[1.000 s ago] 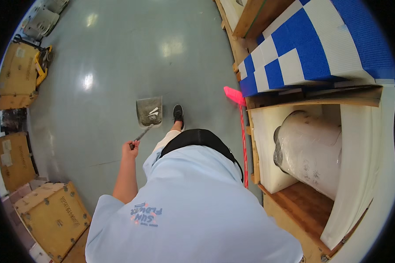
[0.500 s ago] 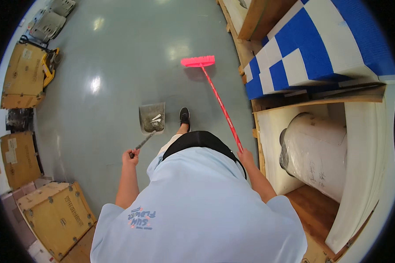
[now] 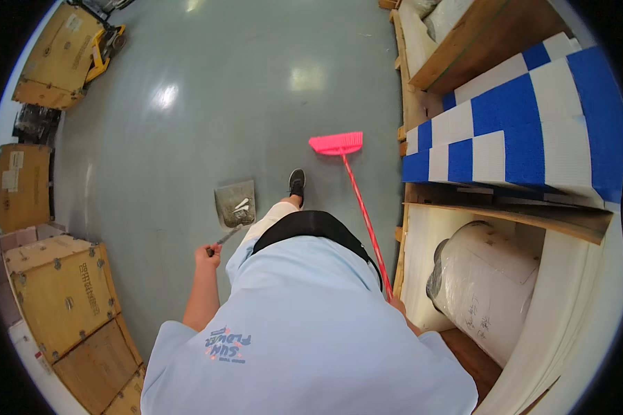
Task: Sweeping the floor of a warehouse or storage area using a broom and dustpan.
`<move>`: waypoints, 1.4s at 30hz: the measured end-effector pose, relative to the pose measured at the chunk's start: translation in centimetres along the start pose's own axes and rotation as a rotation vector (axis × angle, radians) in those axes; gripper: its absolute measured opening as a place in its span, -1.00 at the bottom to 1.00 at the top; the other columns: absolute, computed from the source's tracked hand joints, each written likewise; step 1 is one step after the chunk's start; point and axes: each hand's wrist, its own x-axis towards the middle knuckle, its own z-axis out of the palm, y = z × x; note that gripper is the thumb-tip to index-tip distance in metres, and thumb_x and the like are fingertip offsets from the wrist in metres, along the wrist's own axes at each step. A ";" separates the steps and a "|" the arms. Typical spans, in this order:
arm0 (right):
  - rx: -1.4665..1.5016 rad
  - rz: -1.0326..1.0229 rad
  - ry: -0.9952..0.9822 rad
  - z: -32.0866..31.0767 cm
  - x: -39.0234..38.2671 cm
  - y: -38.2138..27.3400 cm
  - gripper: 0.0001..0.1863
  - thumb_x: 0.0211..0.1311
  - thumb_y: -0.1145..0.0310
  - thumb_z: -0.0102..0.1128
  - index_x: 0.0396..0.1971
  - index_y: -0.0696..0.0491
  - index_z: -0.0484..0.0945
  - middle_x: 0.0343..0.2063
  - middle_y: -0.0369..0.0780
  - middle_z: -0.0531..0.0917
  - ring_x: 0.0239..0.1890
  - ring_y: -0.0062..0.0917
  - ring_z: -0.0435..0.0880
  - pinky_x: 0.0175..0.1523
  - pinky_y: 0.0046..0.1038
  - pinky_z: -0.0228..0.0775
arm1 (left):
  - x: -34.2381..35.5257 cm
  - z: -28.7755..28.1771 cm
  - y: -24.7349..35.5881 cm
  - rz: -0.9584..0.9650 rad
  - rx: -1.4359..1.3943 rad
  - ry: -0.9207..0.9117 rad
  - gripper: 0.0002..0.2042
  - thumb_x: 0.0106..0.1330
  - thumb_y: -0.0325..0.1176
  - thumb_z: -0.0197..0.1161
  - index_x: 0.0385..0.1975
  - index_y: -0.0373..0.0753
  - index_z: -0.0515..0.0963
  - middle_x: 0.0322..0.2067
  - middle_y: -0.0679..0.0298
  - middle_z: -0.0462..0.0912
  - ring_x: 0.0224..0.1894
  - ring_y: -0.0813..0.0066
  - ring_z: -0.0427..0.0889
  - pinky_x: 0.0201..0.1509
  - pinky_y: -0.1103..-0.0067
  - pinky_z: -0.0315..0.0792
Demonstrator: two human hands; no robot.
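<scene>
My left hand (image 3: 208, 255) is wrapped round the dark handle of a grey dustpan (image 3: 228, 199), held ahead and to my left. A few white scraps (image 3: 241, 205) and some dust lie in its pan. In my right hand (image 3: 397, 303), close by my hip, is the upper end of the red handle of a broom (image 3: 367, 221). The shirt partly hides that hand. The broom's pink bristle head (image 3: 338, 143) is ahead and to the right, with the handle slanting back toward me. One black shoe (image 3: 297, 182) shows between dustpan and broom.
Wooden crates (image 3: 66, 294) line the left side, with a yellow pallet jack (image 3: 104, 55) farther ahead. On the right stand blue and white checked boxes (image 3: 519, 131) on wooden pallets, and a plastic-wrapped white roll (image 3: 488, 277). Grey, shiny floor (image 3: 242, 90) runs between them.
The broom head has come nearer to me and slightly right, and my right hand has drawn back. The dustpan stays in my left hand. Crates and boxes have shifted in view as I walk.
</scene>
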 end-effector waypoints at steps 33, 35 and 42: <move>-0.293 -0.126 0.064 -21.3 9.5 -23.6 -0.58 -0.07 0.04 -0.17 -0.44 0.14 0.33 -0.54 0.01 0.47 -0.43 -0.16 0.45 -0.33 -0.25 0.26 | 2.4 14.4 6.8 -0.082 -0.092 0.090 -0.89 0.00 -0.54 -0.17 -0.66 -0.47 0.16 -0.75 0.16 0.26 -0.77 0.46 0.30 -0.55 0.63 0.45; -0.207 -0.173 0.121 -22.1 13.2 -28.6 -0.59 -0.08 0.05 -0.17 -0.44 0.13 0.34 -0.52 0.00 0.47 -0.41 -0.16 0.44 -0.32 -0.26 0.26 | 0.9 16.0 6.8 -0.053 -0.145 -0.005 -0.90 -0.01 -0.56 -0.17 -0.65 -0.47 0.16 -0.75 0.16 0.26 -0.76 0.47 0.30 -0.56 0.62 0.45; 0.085 -0.412 0.243 -31.1 31.3 -49.5 -0.56 -0.08 0.06 -0.11 -0.62 0.22 0.42 -0.78 -0.06 0.44 -0.77 -0.30 0.45 -0.62 -0.35 0.29 | 0.1 19.2 5.7 0.126 0.071 -0.071 -0.91 -0.02 -0.57 -0.16 -0.69 -0.43 0.16 -0.78 0.17 0.24 -0.77 0.40 0.29 -0.58 0.56 0.45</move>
